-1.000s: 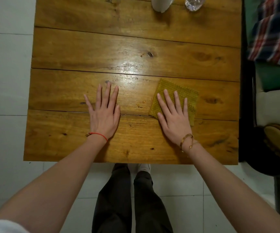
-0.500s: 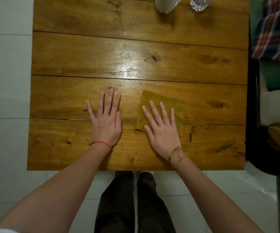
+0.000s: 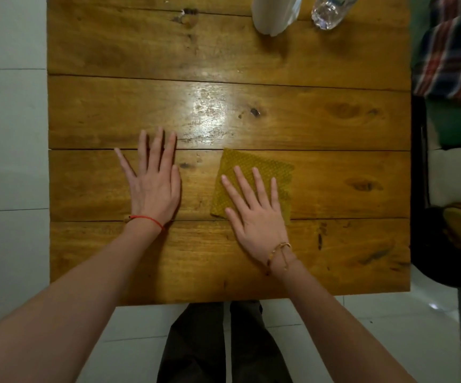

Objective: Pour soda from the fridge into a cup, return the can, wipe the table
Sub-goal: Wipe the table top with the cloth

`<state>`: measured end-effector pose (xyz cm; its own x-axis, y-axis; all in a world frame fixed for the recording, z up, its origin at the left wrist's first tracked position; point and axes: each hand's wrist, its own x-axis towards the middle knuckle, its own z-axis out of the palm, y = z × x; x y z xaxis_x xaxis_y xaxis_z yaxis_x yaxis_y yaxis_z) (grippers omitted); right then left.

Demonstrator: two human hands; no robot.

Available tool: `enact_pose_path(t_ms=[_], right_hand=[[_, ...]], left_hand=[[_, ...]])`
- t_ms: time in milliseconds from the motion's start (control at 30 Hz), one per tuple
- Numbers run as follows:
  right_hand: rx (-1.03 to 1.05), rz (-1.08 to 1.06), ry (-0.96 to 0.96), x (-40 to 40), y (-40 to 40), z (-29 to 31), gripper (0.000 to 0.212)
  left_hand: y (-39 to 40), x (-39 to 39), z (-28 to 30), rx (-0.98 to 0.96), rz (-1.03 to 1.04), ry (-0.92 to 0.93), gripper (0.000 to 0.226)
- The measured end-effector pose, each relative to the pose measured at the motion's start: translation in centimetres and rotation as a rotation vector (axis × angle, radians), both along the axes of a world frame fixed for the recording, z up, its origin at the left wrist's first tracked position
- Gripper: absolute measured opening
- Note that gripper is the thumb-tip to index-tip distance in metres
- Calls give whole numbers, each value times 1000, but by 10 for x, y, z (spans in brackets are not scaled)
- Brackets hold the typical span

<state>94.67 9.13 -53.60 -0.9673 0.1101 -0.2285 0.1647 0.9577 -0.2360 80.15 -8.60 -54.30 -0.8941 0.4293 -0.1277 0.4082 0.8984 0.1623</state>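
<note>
two hands flat, right hand (image 3: 257,217) covering cloth (image 3: 262,172), cup (image 3: 275,12) cropped

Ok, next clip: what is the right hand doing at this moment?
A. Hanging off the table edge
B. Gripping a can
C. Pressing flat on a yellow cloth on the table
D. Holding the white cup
C: the right hand lies with straight fingers on the yellow cloth, flat on the wooden table; the left hand rests on bare wood.
</note>
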Motion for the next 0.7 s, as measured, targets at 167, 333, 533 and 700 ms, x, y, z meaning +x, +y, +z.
enact_pose_path(t_ms=[167, 333, 533, 700], right_hand=[[44, -324, -31, -56, 46, -2, 59], [53, -340, 31, -119, -5, -7, 61], [7, 9, 25, -68, -6, -4, 60], [47, -375, -41, -92, 55, -2, 60]], left_hand=[[0, 2, -5, 21, 31, -4, 59], [-2, 1, -7, 23, 13, 22, 59], [-3, 0, -3, 27, 7, -1, 59], [-2, 0, -3, 30, 16, -8, 60]])
